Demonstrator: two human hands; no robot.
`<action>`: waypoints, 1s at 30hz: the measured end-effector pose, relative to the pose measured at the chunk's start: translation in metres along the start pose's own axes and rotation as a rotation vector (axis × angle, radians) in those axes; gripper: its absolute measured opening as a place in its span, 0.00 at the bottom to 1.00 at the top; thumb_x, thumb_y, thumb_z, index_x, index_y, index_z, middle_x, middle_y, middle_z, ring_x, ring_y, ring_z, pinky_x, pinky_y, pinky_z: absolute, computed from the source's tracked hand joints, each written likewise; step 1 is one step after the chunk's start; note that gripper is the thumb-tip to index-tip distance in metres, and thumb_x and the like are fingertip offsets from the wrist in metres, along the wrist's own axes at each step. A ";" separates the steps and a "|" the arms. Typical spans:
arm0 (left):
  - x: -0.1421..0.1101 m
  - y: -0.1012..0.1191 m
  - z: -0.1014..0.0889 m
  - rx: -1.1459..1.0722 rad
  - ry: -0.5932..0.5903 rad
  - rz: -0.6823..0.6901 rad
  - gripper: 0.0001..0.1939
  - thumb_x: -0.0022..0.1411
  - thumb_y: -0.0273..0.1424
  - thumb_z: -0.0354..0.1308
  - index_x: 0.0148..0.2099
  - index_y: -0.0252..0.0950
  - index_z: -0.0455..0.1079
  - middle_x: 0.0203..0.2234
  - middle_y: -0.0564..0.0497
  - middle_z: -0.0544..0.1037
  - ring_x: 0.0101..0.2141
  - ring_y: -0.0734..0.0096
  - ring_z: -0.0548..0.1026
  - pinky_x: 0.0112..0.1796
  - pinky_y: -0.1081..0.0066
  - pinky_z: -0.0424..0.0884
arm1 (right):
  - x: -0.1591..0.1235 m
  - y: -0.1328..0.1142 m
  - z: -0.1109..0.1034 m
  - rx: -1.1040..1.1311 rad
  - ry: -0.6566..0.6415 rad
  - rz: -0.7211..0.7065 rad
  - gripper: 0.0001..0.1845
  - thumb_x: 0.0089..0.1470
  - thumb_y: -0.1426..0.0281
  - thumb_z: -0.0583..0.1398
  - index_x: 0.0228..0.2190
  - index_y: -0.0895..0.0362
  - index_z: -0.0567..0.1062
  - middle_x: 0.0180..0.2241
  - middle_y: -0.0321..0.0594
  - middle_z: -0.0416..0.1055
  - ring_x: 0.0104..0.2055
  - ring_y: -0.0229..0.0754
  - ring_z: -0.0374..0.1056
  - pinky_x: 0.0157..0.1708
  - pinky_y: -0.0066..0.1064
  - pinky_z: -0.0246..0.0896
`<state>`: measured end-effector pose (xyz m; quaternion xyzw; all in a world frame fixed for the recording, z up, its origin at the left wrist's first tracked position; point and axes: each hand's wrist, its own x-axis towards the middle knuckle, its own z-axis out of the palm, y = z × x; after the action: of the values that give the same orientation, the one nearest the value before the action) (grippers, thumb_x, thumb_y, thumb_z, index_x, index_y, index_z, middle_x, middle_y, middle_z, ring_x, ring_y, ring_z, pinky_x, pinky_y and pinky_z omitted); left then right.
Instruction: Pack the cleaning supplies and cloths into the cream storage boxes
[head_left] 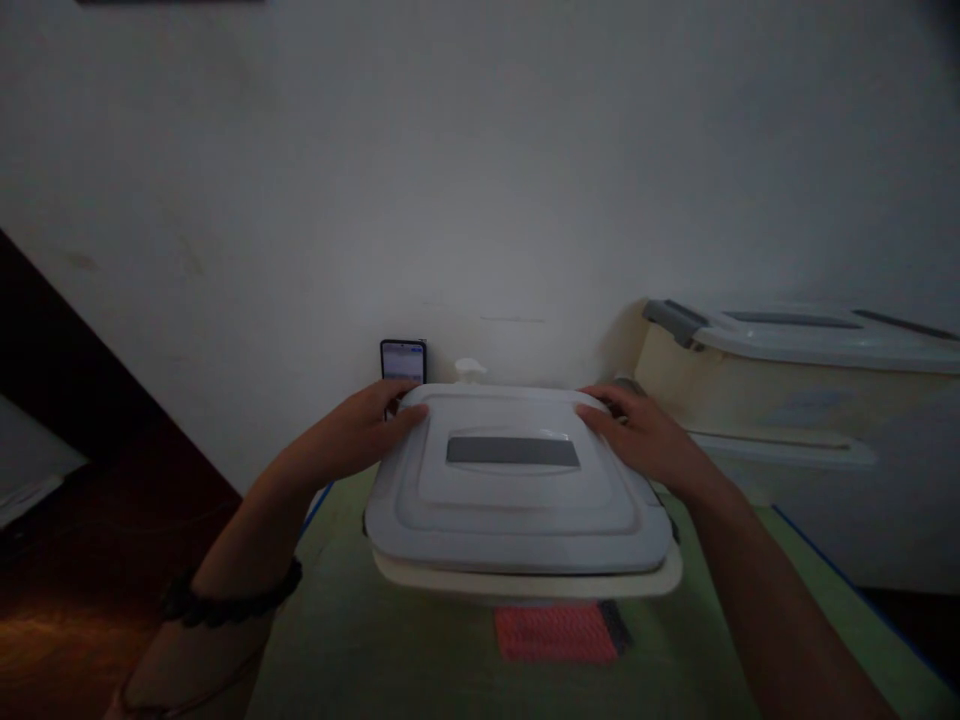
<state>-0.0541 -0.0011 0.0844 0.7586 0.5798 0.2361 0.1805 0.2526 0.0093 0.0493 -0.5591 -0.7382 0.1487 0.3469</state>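
A white lid [517,505] with a grey handle strip lies over a cream storage box [525,583] in front of me. My left hand [367,430] grips the lid's far left corner, thumb on top and fingers curled over the edge. At the far right corner, my right hand [641,435] holds the lid the same way. The cream rim shows below the lid's near edge; whether the lid is fully seated I cannot tell. A red textured cloth [555,632] with a dark end lies just in front of the box.
The green table [337,640] has blue edges. Against the wall leans a phone [403,358], with a white object [470,370] beside it, partly hidden by the lid. To the right stands a larger cream box [750,395] with a lid and grey latch.
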 end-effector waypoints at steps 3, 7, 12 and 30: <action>0.003 -0.002 0.006 0.049 -0.045 0.032 0.28 0.58 0.45 0.46 0.53 0.31 0.66 0.46 0.40 0.75 0.44 0.53 0.73 0.44 0.60 0.68 | -0.001 0.001 -0.001 -0.012 -0.029 0.013 0.12 0.53 0.64 0.54 0.36 0.57 0.73 0.35 0.43 0.73 0.37 0.44 0.69 0.37 0.37 0.64; 0.005 -0.004 0.012 0.100 -0.095 0.074 0.29 0.59 0.44 0.45 0.53 0.29 0.66 0.48 0.39 0.73 0.46 0.54 0.72 0.47 0.60 0.66 | -0.002 -0.003 -0.002 -0.010 -0.075 0.022 0.11 0.53 0.65 0.54 0.33 0.58 0.73 0.31 0.41 0.73 0.34 0.43 0.69 0.35 0.35 0.64; 0.005 -0.001 0.012 0.098 -0.110 0.062 0.27 0.57 0.39 0.45 0.55 0.30 0.65 0.49 0.40 0.73 0.47 0.55 0.71 0.48 0.61 0.66 | -0.003 -0.010 -0.002 0.016 -0.125 0.002 0.12 0.54 0.67 0.54 0.35 0.58 0.73 0.33 0.41 0.74 0.35 0.42 0.69 0.35 0.33 0.63; 0.009 0.007 0.040 -0.015 -0.115 0.126 0.29 0.64 0.46 0.41 0.56 0.31 0.63 0.54 0.41 0.69 0.53 0.56 0.67 0.54 0.60 0.60 | -0.003 -0.011 0.012 -0.022 -0.172 0.019 0.13 0.58 0.65 0.51 0.38 0.56 0.72 0.40 0.43 0.75 0.42 0.44 0.70 0.43 0.35 0.62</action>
<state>-0.0241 0.0059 0.0570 0.8046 0.5177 0.2072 0.2040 0.2369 0.0050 0.0463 -0.5549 -0.7616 0.1912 0.2749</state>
